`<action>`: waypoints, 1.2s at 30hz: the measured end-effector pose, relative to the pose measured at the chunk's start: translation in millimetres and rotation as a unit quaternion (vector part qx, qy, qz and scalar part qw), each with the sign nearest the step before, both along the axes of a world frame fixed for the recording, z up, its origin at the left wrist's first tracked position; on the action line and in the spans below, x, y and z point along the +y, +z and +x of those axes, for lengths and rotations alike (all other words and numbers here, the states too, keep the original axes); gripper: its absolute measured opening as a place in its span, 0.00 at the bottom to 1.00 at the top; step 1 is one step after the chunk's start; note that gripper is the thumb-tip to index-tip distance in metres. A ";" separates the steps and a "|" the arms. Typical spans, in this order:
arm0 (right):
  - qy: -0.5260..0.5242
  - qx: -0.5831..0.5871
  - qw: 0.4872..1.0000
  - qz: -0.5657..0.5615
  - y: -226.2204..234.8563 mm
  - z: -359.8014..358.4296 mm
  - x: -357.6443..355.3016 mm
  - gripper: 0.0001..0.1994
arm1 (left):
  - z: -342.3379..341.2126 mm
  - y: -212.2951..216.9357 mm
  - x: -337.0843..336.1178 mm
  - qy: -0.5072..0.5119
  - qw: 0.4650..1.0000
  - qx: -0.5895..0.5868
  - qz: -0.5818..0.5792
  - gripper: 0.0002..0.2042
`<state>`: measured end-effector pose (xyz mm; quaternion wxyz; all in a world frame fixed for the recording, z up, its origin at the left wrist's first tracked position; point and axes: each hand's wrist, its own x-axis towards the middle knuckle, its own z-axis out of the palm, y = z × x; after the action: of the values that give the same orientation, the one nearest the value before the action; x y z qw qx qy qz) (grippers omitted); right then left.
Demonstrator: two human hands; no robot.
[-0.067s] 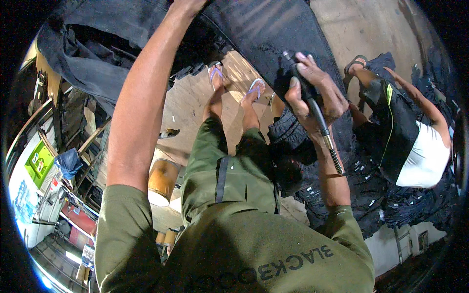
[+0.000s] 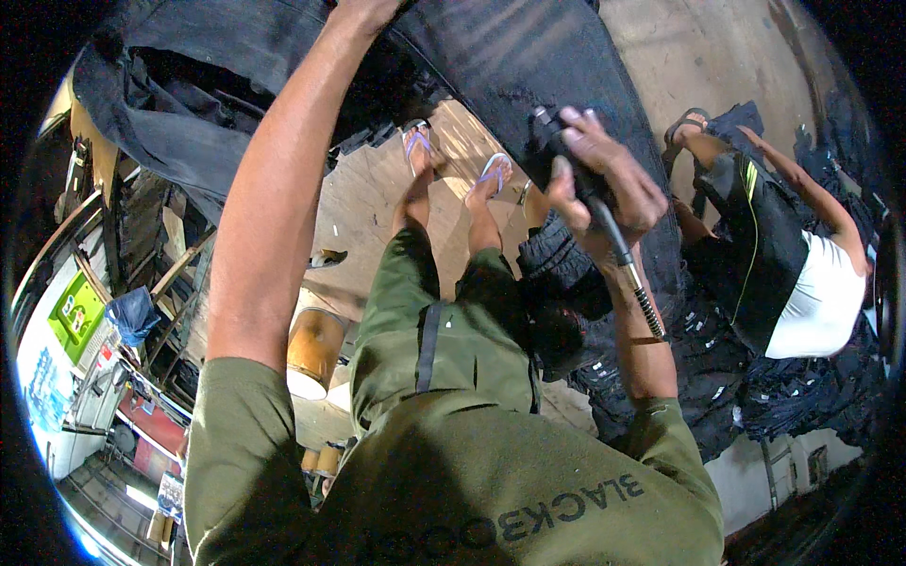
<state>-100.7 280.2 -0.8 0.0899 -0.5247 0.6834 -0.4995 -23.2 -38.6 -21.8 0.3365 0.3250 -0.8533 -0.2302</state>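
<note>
Green square sign [image 2: 75, 313] at far left; blue poster [image 2: 45, 389] below it.

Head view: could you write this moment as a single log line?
left hand: on dark denim, held up | right hand: grips black corded tool on denim | seated co-worker to the right

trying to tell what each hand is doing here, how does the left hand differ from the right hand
The left hand reaches far up on a straight arm, mostly cut off at the picture's top edge, on the dark fabric. The right hand sits lower on a bent arm, in full view, fingers wrapped round a black corded tool. The left hand's grip cannot be made out. Both are bare and meet the same dark fabric.
</note>
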 end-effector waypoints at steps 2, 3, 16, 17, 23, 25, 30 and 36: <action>0.049 0.012 0.999 0.004 -0.2 2.0 -2.4 0.16 | -0.9 0.5 -0.2 -0.001 1.000 0.006 0.005 0.13; 0.054 0.020 0.998 0.010 -0.6 3.1 -3.4 0.16 | -1.2 0.4 -0.4 -0.004 1.000 0.011 0.005 0.13; 0.038 0.022 0.999 -0.008 -4.8 0.5 -9.3 0.14 | -4.3 -0.5 -2.2 -0.006 1.000 0.003 -0.007 0.13; 0.037 0.016 0.999 -0.007 -4.7 0.1 -8.5 0.14 | -4.1 -1.5 -2.5 -0.005 1.000 0.004 0.000 0.13; 0.024 -0.020 0.999 -0.004 -5.1 -2.1 -0.7 0.10 | -6.8 -14.9 -11.2 -0.005 0.999 -0.004 -0.040 0.11; -0.029 -0.055 0.998 0.005 1.0 -2.7 9.6 0.11 | -9.3 -12.6 -11.9 -0.024 0.995 0.005 -0.098 0.10; -0.358 -0.152 0.921 0.024 41.0 3.8 75.2 0.16 | 14.1 35.4 0.7 -0.051 0.996 0.034 0.071 0.15; -0.413 -0.084 0.895 0.150 52.7 6.6 166.7 0.12 | 42.1 86.5 -21.3 -0.077 0.776 -0.006 0.625 0.33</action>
<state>-94.1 446.9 51.9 0.0105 -0.1318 0.8950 -0.4260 18.9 -59.9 64.7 0.0348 0.3988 -0.5457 -0.7362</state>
